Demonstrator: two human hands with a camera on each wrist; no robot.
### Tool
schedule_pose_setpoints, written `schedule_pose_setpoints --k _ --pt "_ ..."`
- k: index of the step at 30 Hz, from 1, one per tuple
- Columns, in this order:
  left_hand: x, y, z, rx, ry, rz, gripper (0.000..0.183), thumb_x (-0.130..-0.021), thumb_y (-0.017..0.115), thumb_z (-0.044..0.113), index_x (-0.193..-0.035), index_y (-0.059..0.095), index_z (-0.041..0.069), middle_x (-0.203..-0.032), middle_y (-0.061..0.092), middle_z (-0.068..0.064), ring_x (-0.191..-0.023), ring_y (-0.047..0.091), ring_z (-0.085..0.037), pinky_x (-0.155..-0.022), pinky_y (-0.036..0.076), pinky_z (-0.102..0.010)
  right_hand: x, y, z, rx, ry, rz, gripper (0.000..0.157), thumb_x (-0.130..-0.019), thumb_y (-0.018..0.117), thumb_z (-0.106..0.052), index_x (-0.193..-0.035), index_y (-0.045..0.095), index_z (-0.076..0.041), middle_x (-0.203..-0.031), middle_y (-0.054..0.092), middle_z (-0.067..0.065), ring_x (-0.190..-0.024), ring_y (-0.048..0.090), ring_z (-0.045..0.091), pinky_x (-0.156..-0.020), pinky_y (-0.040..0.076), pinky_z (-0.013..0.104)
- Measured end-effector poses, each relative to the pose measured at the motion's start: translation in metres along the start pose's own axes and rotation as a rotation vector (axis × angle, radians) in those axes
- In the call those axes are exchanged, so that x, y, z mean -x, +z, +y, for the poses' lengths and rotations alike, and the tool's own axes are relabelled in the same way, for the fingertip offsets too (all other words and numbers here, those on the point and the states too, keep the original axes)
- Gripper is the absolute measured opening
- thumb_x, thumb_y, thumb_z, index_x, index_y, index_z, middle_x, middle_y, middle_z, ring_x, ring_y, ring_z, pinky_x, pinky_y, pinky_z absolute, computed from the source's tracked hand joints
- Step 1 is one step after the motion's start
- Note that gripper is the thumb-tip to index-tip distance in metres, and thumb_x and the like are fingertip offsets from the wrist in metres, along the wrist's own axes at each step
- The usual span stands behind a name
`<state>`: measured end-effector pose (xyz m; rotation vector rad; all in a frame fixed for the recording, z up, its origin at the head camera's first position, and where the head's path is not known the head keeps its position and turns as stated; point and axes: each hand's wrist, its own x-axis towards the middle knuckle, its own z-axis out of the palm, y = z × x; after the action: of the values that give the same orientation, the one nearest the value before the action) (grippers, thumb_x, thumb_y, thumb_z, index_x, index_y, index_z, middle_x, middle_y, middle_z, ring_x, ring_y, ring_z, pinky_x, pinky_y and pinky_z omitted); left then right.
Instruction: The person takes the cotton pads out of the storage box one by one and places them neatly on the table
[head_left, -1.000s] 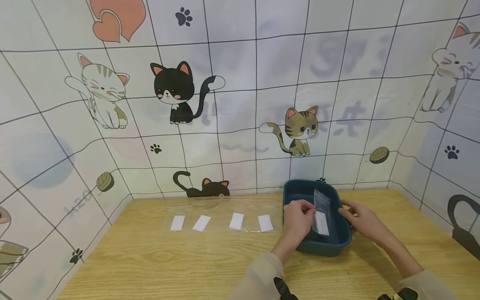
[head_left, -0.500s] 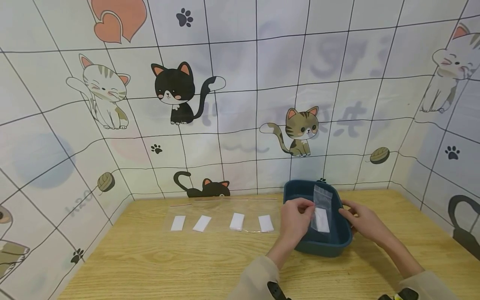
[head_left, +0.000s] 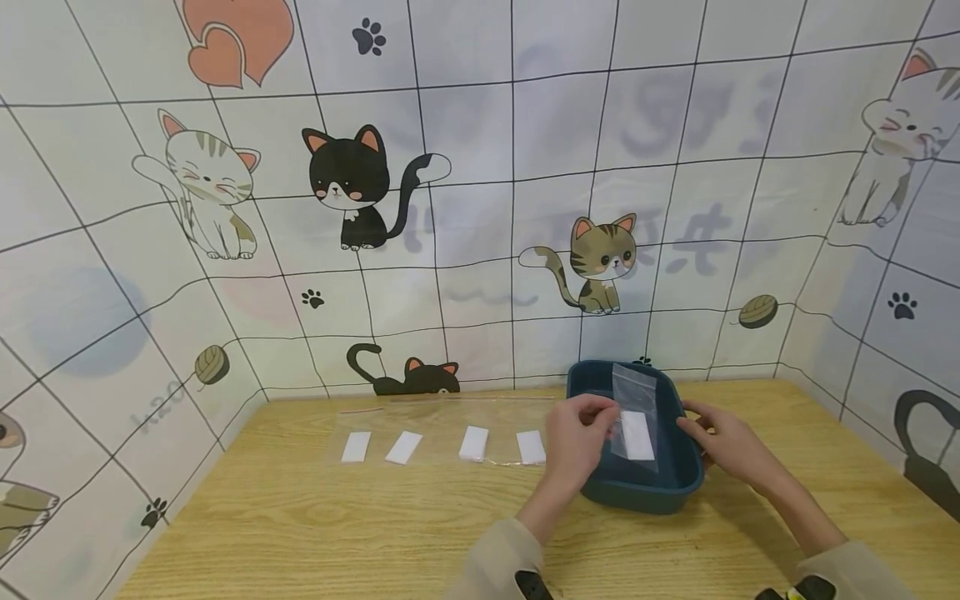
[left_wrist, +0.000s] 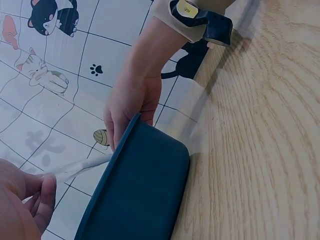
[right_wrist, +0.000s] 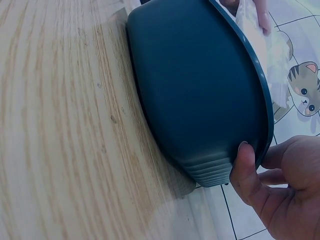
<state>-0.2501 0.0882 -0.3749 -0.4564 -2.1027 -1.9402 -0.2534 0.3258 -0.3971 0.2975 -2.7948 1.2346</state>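
My left hand (head_left: 577,437) pinches the left edge of a clear zip bag (head_left: 636,387) between thumb and fingers. A white rectangular piece (head_left: 637,436) shows inside the bag, which is raised over the dark teal bin (head_left: 637,497). Seen from the left wrist, the bag (left_wrist: 80,167) stretches from those fingertips across the bin's rim. At the bin's right side, my right hand (head_left: 723,437) holds the rim. The right wrist view shows the thumb of that right hand (right_wrist: 287,185) on the outer wall, with the other fingers behind the rim.
Left of the bin, clear bags lie in a row along the back of the wooden table (head_left: 360,525), with white rectangles (head_left: 473,443) in them. A cat-print wall covering (head_left: 480,208) rises directly behind and at both sides.
My left hand has moved left and slightly up, drawing the bag with it. The bag now faces the head camera more flatly. The right hand and bin have stayed in place.
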Motion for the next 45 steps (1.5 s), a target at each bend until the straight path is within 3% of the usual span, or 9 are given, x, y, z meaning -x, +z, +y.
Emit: schedule_pose_setpoints --k 14,23,45 --pt "0.000 -0.031 0.001 0.049 -0.033 -0.011 0.004 -0.090 0.074 0.003 -0.092 0.076 0.000 -0.077 0.071 -0.001 -0.061 0.062 -0.003 -0.060 0.053 -0.017 0.001 0.000 -0.001 -0.019 -0.007 -0.007 0.052 -0.108 0.049 -0.013 -0.142 0.033 0.022 -0.098 0.062 0.023 -0.067 0.066 0.022 -0.057 0.057 0.035" --pt "0.003 -0.045 0.004 0.134 -0.077 -0.002 0.005 -0.089 0.075 0.001 -0.091 0.075 -0.003 -0.080 0.072 -0.004 -0.064 0.066 -0.007 -0.062 0.057 -0.022 0.002 -0.001 0.000 -0.026 -0.007 -0.015 0.054 -0.108 0.048 -0.015 -0.142 0.032 0.022 -0.098 0.061 0.023 -0.068 0.067 0.023 -0.057 0.057 0.035" --pt "0.014 -0.085 0.003 0.088 -0.118 0.024 0.008 -0.089 0.074 0.001 -0.096 0.074 -0.004 -0.082 0.072 -0.007 -0.066 0.065 -0.011 -0.062 0.057 -0.022 0.001 0.000 -0.002 0.006 -0.013 -0.008 0.053 -0.108 0.048 -0.014 -0.143 0.032 0.022 -0.101 0.061 0.023 -0.068 0.065 0.021 -0.057 0.056 0.035"
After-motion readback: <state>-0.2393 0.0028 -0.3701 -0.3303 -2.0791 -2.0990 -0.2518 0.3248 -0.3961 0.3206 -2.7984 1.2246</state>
